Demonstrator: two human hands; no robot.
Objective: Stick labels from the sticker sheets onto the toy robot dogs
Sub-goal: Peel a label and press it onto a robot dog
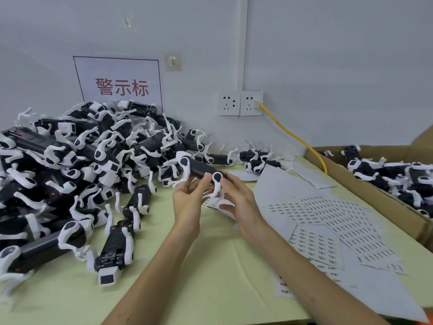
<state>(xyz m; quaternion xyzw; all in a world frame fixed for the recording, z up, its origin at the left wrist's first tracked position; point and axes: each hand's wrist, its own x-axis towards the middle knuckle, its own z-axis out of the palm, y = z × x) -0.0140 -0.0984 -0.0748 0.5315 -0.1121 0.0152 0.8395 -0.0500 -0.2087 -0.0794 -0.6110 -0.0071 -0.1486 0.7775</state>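
Observation:
Both hands hold one black-and-white toy robot dog [199, 168] above the middle of the yellow-green table [210, 273]. My left hand [188, 199] grips its body from below, fingers curled up around it. My right hand [236, 202] pinches the dog's near end by the white leg joint. Sticker sheets [328, 221] with rows of small printed labels lie on the table right of my hands. A large pile of robot dogs [77, 174] covers the table's left half.
A cardboard box [375, 191] at the right edge holds more robot dogs. A yellow cable [295, 137] runs from the wall sockets [240, 103] down behind the box. A paper sign with red characters [120, 83] hangs on the wall behind the pile.

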